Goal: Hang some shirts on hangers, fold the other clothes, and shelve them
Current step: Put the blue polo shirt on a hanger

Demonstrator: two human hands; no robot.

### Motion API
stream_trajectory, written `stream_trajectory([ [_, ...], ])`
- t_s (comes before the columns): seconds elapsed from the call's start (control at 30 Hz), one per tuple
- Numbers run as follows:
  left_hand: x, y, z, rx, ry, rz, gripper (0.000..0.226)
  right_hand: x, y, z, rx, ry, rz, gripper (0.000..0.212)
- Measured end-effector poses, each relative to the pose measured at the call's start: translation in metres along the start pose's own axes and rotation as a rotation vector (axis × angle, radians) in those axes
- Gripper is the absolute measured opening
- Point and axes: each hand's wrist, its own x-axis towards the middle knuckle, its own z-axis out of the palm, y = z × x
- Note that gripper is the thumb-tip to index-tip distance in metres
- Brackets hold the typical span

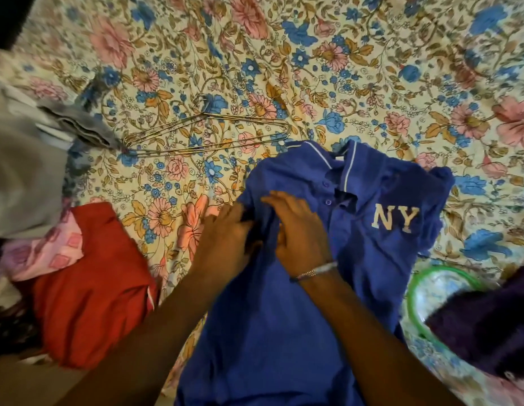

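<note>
1. No container shows; the clothes lie loose on the bed [313, 54].
2. One blue shirt [357, 244] lies front-up on the bed, reaching the bottom edge.
3. Left hand [225, 232] and right hand [296, 227] meet on the shirt's left shoulder; the right lies flat with straight fingers, and whether the left pinches cloth I cannot tell.
4. Wire hangers [202, 139], apparently two, lie beyond the shirt.
5. One red garment [93, 288] lies left, one purple garment [489, 326] right, covering part of a green hanger [413, 291].
6. A grey pile [23, 159] at left is blurred.
</note>
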Motion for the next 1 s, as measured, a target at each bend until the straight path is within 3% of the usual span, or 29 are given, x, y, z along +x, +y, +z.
stream_trajectory([
  [0.1, -0.013, 0.006, 0.007, 0.073, 0.053, 0.125, 0.034, 0.033, -0.007, 0.0, -0.185, -0.308, -0.101, 0.077],
  [0.17, -0.024, -0.002, 0.008, 0.02, 0.091, 0.252, 0.019, 0.05, 0.002, -0.003, -0.368, -0.44, -0.116, 0.051],
  [0.23, -0.034, -0.014, 0.005, -0.053, 0.092, 0.289, 0.02, 0.061, 0.016, -0.013, -0.474, -0.457, -0.051, 0.036],
  [0.37, -0.036, -0.033, -0.002, -0.069, 0.097, 0.054, 0.034, 0.06, 0.026, -0.019, -0.455, -0.378, 0.0, 0.025],
  [0.5, -0.019, -0.031, -0.012, 0.092, -0.036, -0.107, 0.037, 0.046, 0.02, -0.009, -0.352, -0.253, -0.156, 0.016],
  [0.63, -0.011, -0.016, -0.017, 0.023, -0.032, -0.161, 0.049, 0.04, 0.018, -0.004, -0.325, -0.434, -0.179, 0.06],
  [0.7, -0.009, -0.007, -0.018, -0.128, 0.015, -0.199, 0.044, 0.044, 0.017, -0.006, -0.325, -0.473, -0.178, 0.044],
  [0.8, -0.013, 0.001, -0.017, -0.341, 0.109, -0.209, 0.026, 0.047, 0.017, -0.012, -0.129, -0.225, -0.101, 0.025],
  [0.9, -0.022, 0.003, -0.015, -0.176, 0.204, -0.226, 0.031, 0.042, 0.019, -0.018, 0.136, 0.106, 0.055, 0.027],
  [1.0, -0.023, 0.007, -0.017, -0.111, 0.241, -0.218, 0.028, 0.027, 0.013, -0.014, 0.231, 0.191, 0.11, 0.025],
])
